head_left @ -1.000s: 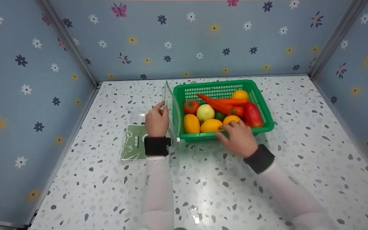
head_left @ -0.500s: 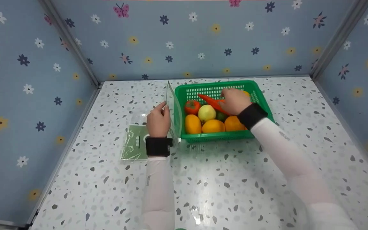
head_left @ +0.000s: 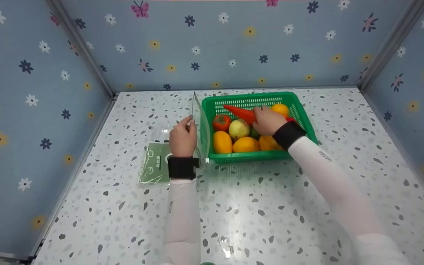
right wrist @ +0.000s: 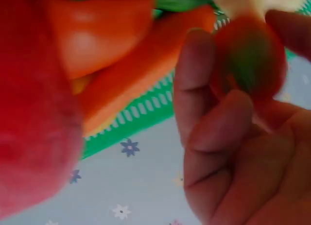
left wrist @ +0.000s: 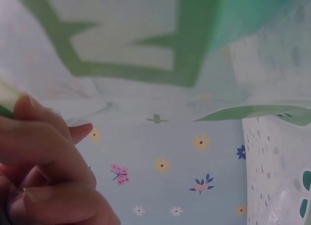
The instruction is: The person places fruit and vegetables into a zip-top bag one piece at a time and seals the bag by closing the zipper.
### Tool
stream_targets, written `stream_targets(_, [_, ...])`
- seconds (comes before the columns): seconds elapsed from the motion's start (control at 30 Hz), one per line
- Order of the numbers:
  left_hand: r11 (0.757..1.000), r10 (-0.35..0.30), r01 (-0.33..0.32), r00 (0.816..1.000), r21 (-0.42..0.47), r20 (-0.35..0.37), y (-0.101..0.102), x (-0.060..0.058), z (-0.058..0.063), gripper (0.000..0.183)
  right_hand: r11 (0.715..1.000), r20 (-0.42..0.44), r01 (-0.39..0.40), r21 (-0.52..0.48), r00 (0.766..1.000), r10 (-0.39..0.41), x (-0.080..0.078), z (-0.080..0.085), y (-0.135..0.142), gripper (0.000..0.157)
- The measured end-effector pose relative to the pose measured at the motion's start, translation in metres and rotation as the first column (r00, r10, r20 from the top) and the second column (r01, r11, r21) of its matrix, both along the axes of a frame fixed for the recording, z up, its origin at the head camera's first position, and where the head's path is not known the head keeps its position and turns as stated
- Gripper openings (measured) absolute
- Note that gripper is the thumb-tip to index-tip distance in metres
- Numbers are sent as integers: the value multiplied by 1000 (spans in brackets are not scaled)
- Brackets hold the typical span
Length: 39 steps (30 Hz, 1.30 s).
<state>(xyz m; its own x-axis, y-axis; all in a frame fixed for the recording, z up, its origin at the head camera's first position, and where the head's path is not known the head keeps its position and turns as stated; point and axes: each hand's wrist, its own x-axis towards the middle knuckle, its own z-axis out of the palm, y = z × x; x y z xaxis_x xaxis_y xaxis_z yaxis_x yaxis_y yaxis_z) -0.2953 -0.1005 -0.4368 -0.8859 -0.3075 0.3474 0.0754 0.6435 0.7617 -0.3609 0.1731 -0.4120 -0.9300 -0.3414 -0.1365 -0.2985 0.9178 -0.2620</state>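
Observation:
My right hand (head_left: 269, 119) is over the green basket (head_left: 248, 156), gripping a long orange-red carrot (head_left: 238, 112) near its thick end. Its tapered tip points left, above the other produce. In the right wrist view the carrot's greenish blunt end (right wrist: 250, 57) shows between curled fingers and thumb. My left hand (head_left: 182, 140) pinches the edge of a clear plastic bag (head_left: 204, 129) with green trim, standing upright against the basket's left side. The bag's green print (left wrist: 131, 77) fills the upper left wrist view.
In the basket lie a red tomato-like fruit (head_left: 221, 122), a pale apple (head_left: 239, 129), yellow mangoes (head_left: 246, 144), an orange (head_left: 280, 109), a red mango (right wrist: 34, 113) and another carrot (right wrist: 141, 67). A flat green-printed plastic packet (head_left: 155, 163) lies left. Patterned walls (head_left: 212, 44) enclose the table.
My right hand has moved from the basket's front edge up and back over the carrots, then gripped one, whose tip has shifted slightly left and up. The left hand keeps its place on the bag.

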Motion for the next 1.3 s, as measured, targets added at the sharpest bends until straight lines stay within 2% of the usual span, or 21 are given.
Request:
stream_targets(0.1, [1000, -4, 4, 1000, -1, -8, 1, -1, 1, 31, 982, -33, 7, -186, 999, -13, 8, 20, -5, 50])
stream_targets(0.17, [1000, -5, 5, 1000, -1, -8, 1, -1, 1, 31, 954, -71, -13, -300, 997, -8, 16, 36, -8, 48])
stream_targets(0.23, [1000, -4, 4, 1000, -6, -3, 2, -1, 2, 31, 927, -131, -58, -371, 991, 10, 27, 51, -11, 43])
stream_targets(0.33, [1000, -4, 4, 1000, -5, 10, 3, -1, 2, 31, 907, -195, -135, -398, 979, 61, 43, 68, -17, 38])
stream_targets(0.43, [1000, 3, -3, 1000, 4, 18, 4, 0, 3, 31, 921, -204, -189, -340, 971, 124, 54, 76, -27, 35])
stream_targets(0.53, [1000, 16, -16, 1000, 12, 2, 6, 1, 4, 30, 944, -188, -223, -245, 966, 179, 59, 74, -43, 33])
stream_targets(0.63, [1000, 20, -20, 1000, 8, -20, 9, 4, 7, 29, 954, -194, -259, -152, 954, 228, 61, 65, -64, 34])
stream_targets(0.73, [1000, 15, -15, 999, 1, -38, 12, 7, 11, 28, 949, -219, -310, -61, 931, 291, 60, 54, -86, 38])
stream_targets(0.83, [1000, -8, 9, 997, 12, -72, 15, 10, 15, 27, 936, -233, -352, -15, 911, 339, 56, 42, -105, 40])
stream_targets(1.03, [997, -64, 68, 987, 22, -150, 19, 19, 21, 27, 916, -223, -398, -40, 898, 380, 46, 20, -129, 28])
stream_targets(1.23, [990, -91, 114, 961, 77, -261, 21, 24, 24, 27, 903, -124, -377, -207, 926, 358, 39, 12, -140, 35])
stream_targets(1.3, [988, -88, 121, 951, 96, -295, 21, 23, 24, 26, 910, -65, -355, -213, 935, 349, 37, 14, -141, 35])
